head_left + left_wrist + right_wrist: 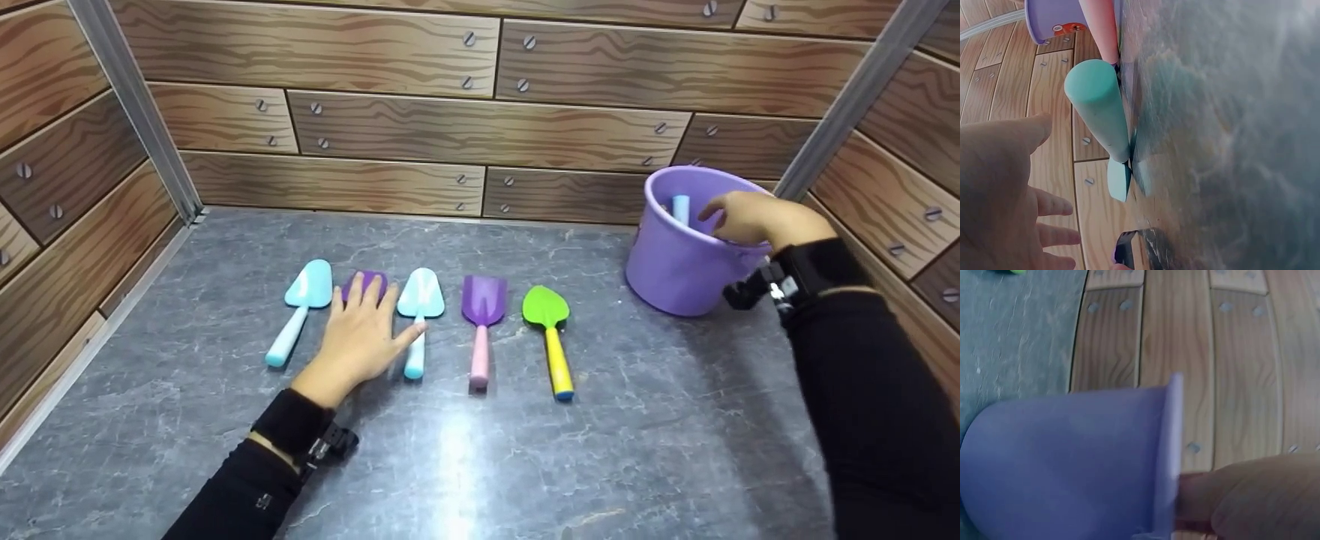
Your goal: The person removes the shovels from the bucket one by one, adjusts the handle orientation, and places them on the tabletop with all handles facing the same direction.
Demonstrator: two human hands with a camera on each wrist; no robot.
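Observation:
My left hand (362, 330) is spread flat over a purple shovel (366, 283), hiding its handle. Whether the fingers touch it I cannot tell. A light-blue shovel (298, 315) lies to the left of that hand, and a second light-blue trowel (420, 300) lies just right, near the thumb; its rounded handle end (1092, 84) looms in the left wrist view. My right hand (742, 217) reaches over the rim into a purple bucket (679, 270). Its fingertips are partly hidden inside. A light-blue handle (680, 208) stands up in the bucket beside those fingers.
Farther right along the row lie a purple shovel with a pink handle (480, 330) and a green trowel with a yellow handle (551, 337). Wood-patterned panels (390, 124) enclose the grey marbled surface (420, 465) at the back and both sides.

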